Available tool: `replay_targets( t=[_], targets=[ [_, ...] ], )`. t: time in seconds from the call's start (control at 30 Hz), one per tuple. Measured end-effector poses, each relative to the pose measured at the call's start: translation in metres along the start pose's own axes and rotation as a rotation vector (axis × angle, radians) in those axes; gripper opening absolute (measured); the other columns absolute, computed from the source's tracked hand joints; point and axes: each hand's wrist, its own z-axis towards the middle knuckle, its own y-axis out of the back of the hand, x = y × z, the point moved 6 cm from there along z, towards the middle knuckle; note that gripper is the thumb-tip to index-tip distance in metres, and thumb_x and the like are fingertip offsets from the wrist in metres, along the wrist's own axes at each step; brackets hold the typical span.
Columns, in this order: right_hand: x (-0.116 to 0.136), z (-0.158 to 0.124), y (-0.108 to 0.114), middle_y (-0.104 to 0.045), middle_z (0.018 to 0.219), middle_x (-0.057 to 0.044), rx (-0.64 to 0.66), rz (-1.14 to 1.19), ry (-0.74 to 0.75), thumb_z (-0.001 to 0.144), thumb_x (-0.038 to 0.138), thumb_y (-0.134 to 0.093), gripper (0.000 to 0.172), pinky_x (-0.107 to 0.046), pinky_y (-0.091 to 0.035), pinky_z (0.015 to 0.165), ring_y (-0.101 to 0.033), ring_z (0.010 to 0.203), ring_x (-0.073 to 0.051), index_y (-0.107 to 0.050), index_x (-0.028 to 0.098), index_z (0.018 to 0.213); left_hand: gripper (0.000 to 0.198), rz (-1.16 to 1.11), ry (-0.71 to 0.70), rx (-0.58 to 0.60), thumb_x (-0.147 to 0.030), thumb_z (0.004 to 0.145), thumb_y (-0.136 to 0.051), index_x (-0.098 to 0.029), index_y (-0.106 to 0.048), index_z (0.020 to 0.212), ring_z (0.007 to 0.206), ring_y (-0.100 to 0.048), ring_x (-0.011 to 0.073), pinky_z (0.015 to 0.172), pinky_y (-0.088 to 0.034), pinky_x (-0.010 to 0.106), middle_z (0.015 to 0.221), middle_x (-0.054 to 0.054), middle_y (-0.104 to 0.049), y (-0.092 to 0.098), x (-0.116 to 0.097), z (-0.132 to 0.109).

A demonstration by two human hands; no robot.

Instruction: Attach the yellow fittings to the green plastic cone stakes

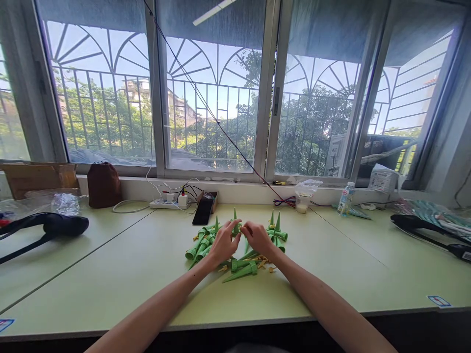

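Observation:
My left hand (pixel 224 242) is closed around a green plastic watering spike (pixel 235 214), whose pointed end stands upright above the fingers. Close against it, my right hand (pixel 258 237) is pinched; whatever lies between its fingertips is too small and covered to make out. Both hands are over a pile of similar green spikes (pixel 203 249), some lying down and some with points up. Nearer me, one more green spike (pixel 241 272) lies on its side. Small yellow valve pieces (pixel 272 269) are scattered among the spikes.
Behind the pile are a black phone (pixel 202 211) and a power strip (pixel 168 205) with cables. A plastic bottle (pixel 346 198) and a bagged cup (pixel 303 202) stand near the sill. Black strap-like objects lie at left (pixel 66 224) and right (pixel 423 230). The table edge (pixel 257 321) is near me.

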Motion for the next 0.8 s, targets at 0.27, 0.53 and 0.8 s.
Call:
replay_targets(
  t=[0.27,0.53,0.8],
  targets=[
    [0.0013,-0.0010,-0.0010,-0.057,0.065,0.001,0.012,0.019,0.025,0.093,0.027,-0.045,0.020,-0.020,-0.031,0.056,-0.044,0.055,-0.011,-0.055,0.018,0.078,0.061,-0.029,0.004,0.000,-0.018,0.082,-0.050,-0.026,-0.035,0.140,0.059,-0.050,0.0110,0.068,-0.047,0.028,0.092,0.001,-0.061,0.0006,0.0003,-0.0003],
    [0.0007,-0.0014,-0.0018,-0.057,0.062,0.001,0.023,-0.022,0.017,0.093,0.025,-0.047,0.024,-0.021,-0.028,0.055,-0.043,0.054,-0.011,-0.053,0.019,0.070,0.062,-0.034,0.009,0.006,-0.020,0.081,-0.051,-0.026,-0.036,0.140,0.069,-0.057,0.0149,0.071,-0.049,0.029,0.086,0.001,-0.062,0.0022,0.0017,-0.0002],
    [0.0003,-0.0015,-0.0021,-0.061,0.062,-0.001,0.048,-0.113,-0.014,0.094,0.026,-0.046,0.027,-0.024,-0.025,0.054,-0.046,0.053,-0.012,-0.057,0.019,0.071,0.070,-0.056,0.023,-0.002,-0.020,0.082,-0.052,-0.030,-0.024,0.146,0.063,-0.056,0.0119,0.069,-0.049,0.028,0.102,0.003,-0.064,0.0033,-0.0003,0.0000]
  ],
)
